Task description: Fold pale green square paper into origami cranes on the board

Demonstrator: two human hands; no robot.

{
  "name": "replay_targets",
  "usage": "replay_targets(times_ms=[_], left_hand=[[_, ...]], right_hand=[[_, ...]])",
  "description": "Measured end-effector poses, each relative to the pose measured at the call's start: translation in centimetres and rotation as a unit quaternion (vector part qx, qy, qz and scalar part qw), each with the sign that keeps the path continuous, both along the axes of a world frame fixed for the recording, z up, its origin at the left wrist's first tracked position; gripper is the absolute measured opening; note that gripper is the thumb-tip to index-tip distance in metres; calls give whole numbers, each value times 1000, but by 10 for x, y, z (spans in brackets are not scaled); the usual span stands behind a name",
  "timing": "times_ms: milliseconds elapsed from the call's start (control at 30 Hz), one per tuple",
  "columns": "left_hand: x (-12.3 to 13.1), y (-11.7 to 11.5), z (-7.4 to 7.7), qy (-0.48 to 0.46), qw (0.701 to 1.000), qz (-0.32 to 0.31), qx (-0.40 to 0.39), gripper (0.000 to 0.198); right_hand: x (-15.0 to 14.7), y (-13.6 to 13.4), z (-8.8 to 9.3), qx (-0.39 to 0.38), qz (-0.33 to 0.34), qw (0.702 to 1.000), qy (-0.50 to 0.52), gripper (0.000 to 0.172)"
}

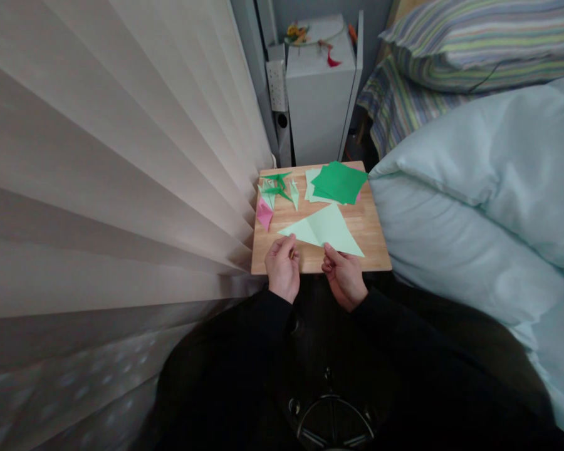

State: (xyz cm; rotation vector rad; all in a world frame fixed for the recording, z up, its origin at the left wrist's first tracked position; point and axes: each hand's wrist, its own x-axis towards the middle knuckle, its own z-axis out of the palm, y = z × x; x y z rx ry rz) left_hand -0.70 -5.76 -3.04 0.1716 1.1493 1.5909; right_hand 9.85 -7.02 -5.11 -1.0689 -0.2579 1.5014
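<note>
A pale green paper folded into a triangle (326, 228) lies on a small wooden board (373, 241). My left hand (282, 266) rests at the board's front edge, fingers curled, pinching the triangle's left tip. Next to it, my right hand (344, 275) has curled fingers pinching the triangle's lower edge near its middle. Behind the triangle sits a stack of square papers with a dark green sheet (339, 181) on top. At the back left are several small folded green paper figures (278, 186) and a pink folded piece (264, 213).
Vertical blinds (122, 188) close off the left side right up to the board. A pale blue duvet (479, 207) presses against the board's right edge, with a striped pillow (479, 44) behind. A white cabinet (320, 94) stands beyond the board.
</note>
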Motion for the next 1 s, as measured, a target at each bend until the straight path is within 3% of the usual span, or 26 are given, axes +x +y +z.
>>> replay_targets(times_ms=[433, 733, 867, 933, 1000], left_hand=[[-10, 10, 5, -13, 999, 36, 2, 24], [-31, 18, 8, -41, 997, 66, 6, 19], [-15, 8, 7, -68, 997, -19, -43, 16], [-6, 3, 6, -69, 994, -81, -20, 21], [-2, 1, 7, -48, 994, -97, 14, 25]], right_hand=[[1, 0, 1, -9, -8, 1000, 3, 47], [12, 7, 3, -12, -23, 999, 18, 47], [13, 9, 6, -2, -26, 999, 23, 47], [12, 8, 6, -1, -24, 999, 21, 47], [10, 6, 6, 3, -18, 1000, 4, 46]])
